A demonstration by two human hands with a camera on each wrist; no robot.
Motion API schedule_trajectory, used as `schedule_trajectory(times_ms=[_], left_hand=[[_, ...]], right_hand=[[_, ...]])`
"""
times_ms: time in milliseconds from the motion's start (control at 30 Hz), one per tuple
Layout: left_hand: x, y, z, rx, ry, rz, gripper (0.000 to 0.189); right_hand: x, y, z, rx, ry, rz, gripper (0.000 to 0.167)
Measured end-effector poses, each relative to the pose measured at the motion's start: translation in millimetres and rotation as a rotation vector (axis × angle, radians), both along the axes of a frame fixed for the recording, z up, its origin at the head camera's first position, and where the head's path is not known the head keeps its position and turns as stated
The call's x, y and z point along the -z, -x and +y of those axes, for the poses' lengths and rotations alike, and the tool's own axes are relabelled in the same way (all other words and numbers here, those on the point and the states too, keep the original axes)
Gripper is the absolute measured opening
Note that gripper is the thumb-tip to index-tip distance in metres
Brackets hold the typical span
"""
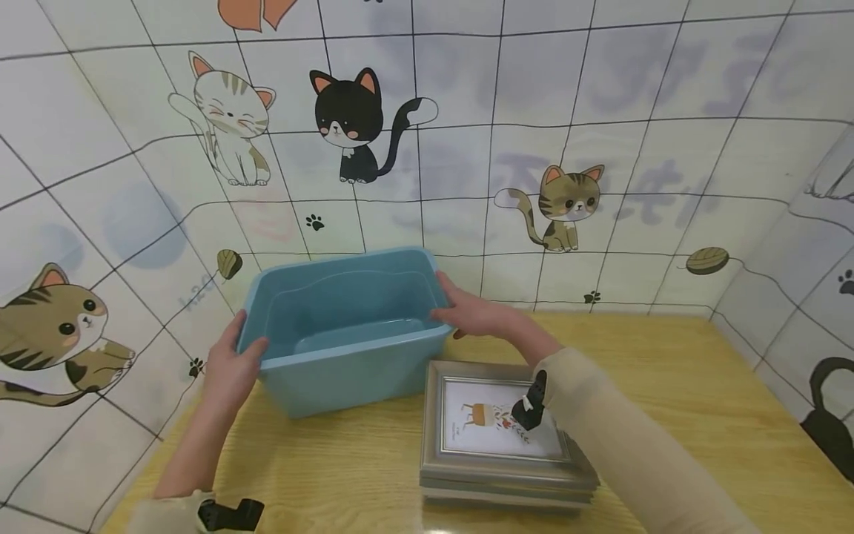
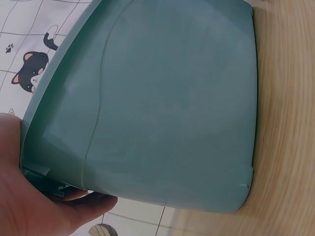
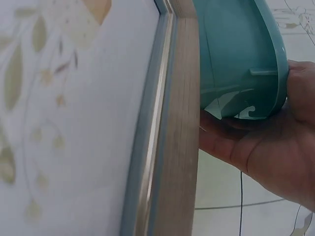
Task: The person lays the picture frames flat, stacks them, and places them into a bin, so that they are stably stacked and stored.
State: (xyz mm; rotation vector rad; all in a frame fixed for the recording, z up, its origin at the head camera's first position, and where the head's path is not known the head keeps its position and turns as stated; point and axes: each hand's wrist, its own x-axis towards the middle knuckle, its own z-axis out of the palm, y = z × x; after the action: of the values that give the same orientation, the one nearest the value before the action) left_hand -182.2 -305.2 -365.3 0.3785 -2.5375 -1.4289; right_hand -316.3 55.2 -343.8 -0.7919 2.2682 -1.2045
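Note:
A blue plastic storage bin [image 1: 353,374], seemingly with nothing inside, stands on the wooden table near the back wall. My left hand [image 1: 230,371] grips its left end at the rim, thumb over the edge; in the left wrist view the fingers [image 2: 96,209] curl under that rim. At the other end my right hand [image 1: 477,313] holds the right rim, with its fingertips partly hidden behind the wall of the bin. A stack of silver picture frames [image 1: 434,445] lies just below my right forearm, the top one showing a deer-like drawing with flowers.
Tiled walls [image 1: 460,156] with cat drawings rise behind and at both sides. The wooden table [image 1: 667,386] extends to the right of the frames. A black curved object [image 1: 830,415] appears at the right edge, in front of the wall or printed on it; I cannot tell.

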Motion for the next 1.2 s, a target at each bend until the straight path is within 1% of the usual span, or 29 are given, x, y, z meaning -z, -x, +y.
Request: schedule_trajectory(times_ms=[167,233,300,467,567,767,900,1000,1100,1200], left_hand=[[1.5,5.3,9.1,0.053,0.064,0.003,0.075],[1.7,7.8,12.3,0.065,0.078,0.019,0.075],[1.3,10.6,17.6,0.074,0.087,0.018,0.075],[0.4,19.6,36.8,0.095,0.069,0.008,0.075],[0.5,25.3,46.8,0.113,0.053,0.017,0.074],[0.5,37.2,59.1,0.139,0.032,0.016,0.075],[1.6,46.3,70.6,0.147,0.025,0.022,0.074],[3.2,52.2,83.0,0.164,0.008,0.041,0.073],[5.6,54.7,90.2,0.169,-0.011,0.055,0.074],[7.0,56.9,96.9,0.165,-0.009,0.066,0.074]], right_hand=[[-0.5,2.2,13.8,0.02,-0.004,-0.01,0.085],[-1.6,1.7,18.5,0.026,-0.008,-0.009,0.085],[-3.4,-0.2,24.2,0.035,-0.008,-0.014,0.085],[-2.2,-1.8,46.2,0.068,0.002,-0.041,0.085],[-0.4,-2.8,59.6,0.089,0.006,-0.064,0.086],[1.7,-4.8,76.8,0.133,0.006,-0.092,0.087],[4.3,-6.6,90.4,0.172,0.012,-0.088,0.087],[5.7,-9.0,105.2,0.176,0.007,-0.07,0.088],[5.9,-10.4,113.7,0.163,-0.004,-0.06,0.088],[5.9,-10.8,120.8,0.158,-0.003,-0.058,0.089]])
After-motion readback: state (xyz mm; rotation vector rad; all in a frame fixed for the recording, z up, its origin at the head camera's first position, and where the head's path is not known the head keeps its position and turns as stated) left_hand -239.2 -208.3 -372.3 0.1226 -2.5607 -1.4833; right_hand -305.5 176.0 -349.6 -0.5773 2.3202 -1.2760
